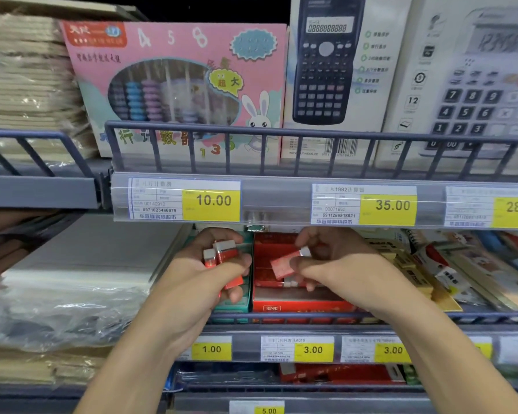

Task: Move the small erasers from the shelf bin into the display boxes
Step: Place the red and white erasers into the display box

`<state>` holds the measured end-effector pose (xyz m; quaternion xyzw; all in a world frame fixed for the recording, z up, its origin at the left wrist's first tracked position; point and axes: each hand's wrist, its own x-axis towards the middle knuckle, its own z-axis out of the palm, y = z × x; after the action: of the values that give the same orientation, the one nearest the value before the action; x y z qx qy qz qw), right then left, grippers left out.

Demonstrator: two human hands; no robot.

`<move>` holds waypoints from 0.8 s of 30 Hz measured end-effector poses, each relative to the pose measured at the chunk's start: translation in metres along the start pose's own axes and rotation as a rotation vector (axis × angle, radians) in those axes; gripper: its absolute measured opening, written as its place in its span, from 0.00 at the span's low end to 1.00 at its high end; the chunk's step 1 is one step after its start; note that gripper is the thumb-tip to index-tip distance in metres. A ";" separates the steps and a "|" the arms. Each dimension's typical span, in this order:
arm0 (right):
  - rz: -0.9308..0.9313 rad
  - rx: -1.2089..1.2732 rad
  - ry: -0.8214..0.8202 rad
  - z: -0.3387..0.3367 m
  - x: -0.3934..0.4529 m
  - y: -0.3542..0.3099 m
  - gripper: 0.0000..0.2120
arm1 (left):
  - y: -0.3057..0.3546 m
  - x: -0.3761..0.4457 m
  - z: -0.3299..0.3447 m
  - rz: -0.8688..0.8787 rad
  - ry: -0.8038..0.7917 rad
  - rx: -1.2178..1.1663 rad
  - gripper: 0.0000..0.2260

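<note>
Task was mid-way, I'd judge. Left hand (pixel 210 273) clutched several erasers (pixel 222 253); right hand (pixel 335 261) pinched one eraser (pixel 286 264) just above red display box (pixel 302 306), already partly filled. More left to place; remaining count unclear.

Erasers (pixel 222 253) in left grip (pixel 204 273): red sleeves, white ends. Eraser (pixel 286 262) in right grip (pixel 338 264): pinkish-red, speckled, white tip. Display box (pixel 299 306): red, white logo. Neighbouring box (pixel 232 307): teal. Abacus box (pixel 174 85): pink, white rabbit, blue and purple beads. Calculator (pixel 325 61): black. Price tags (pixel 211 201): yellow, black digits. Shelf rail (pixel 281 134): grey-blue.
</note>
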<state>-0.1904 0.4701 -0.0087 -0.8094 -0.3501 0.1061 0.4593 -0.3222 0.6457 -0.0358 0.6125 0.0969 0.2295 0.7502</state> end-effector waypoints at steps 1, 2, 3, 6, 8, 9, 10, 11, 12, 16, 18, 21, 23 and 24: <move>0.002 -0.022 -0.040 0.001 0.001 -0.001 0.10 | -0.001 0.000 0.000 0.005 -0.002 0.003 0.15; 0.002 -0.053 -0.085 0.003 0.003 -0.002 0.10 | 0.000 0.000 0.001 0.005 -0.003 0.004 0.15; 0.005 -0.090 -0.125 0.005 0.004 -0.003 0.09 | 0.000 0.000 0.001 0.007 -0.002 0.004 0.15; 0.011 -0.214 -0.179 0.008 0.009 -0.003 0.08 | 0.001 0.000 0.001 0.008 0.001 0.015 0.14; -0.007 -0.301 -0.202 0.008 0.011 -0.001 0.10 | 0.002 0.000 0.001 0.008 0.004 0.019 0.14; -0.022 -0.320 -0.218 0.009 0.012 0.000 0.10 | 0.002 0.000 0.001 0.011 0.003 0.020 0.15; -0.041 -0.336 -0.227 0.010 0.013 0.001 0.10 | 0.003 -0.001 0.002 0.012 0.001 0.022 0.15; -0.060 -0.351 -0.225 0.011 0.014 0.002 0.09 | 0.003 -0.001 0.002 0.012 0.000 0.022 0.15; -0.076 -0.368 -0.216 0.012 0.015 0.003 0.09 | 0.003 -0.001 0.003 0.010 0.002 0.023 0.15; -0.098 -0.422 -0.236 0.010 0.020 0.008 0.08 | 0.004 -0.002 0.003 0.010 0.009 0.037 0.16; -0.095 -0.427 -0.252 0.009 0.021 0.011 0.08 | 0.004 -0.002 0.004 0.009 0.003 0.047 0.15; -0.126 -0.454 -0.270 0.012 0.026 0.013 0.09 | 0.004 -0.001 0.005 0.013 0.006 0.058 0.16; -0.146 -0.469 -0.303 0.013 0.031 0.013 0.09 | 0.003 0.000 0.005 0.017 0.010 0.063 0.17; -0.150 -0.471 -0.330 0.014 0.033 0.012 0.09 | 0.003 0.000 0.005 0.017 0.010 0.065 0.17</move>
<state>-0.1675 0.4974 -0.0217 -0.8374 -0.4939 0.1180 0.2025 -0.3204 0.6420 -0.0320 0.6361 0.1026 0.2356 0.7275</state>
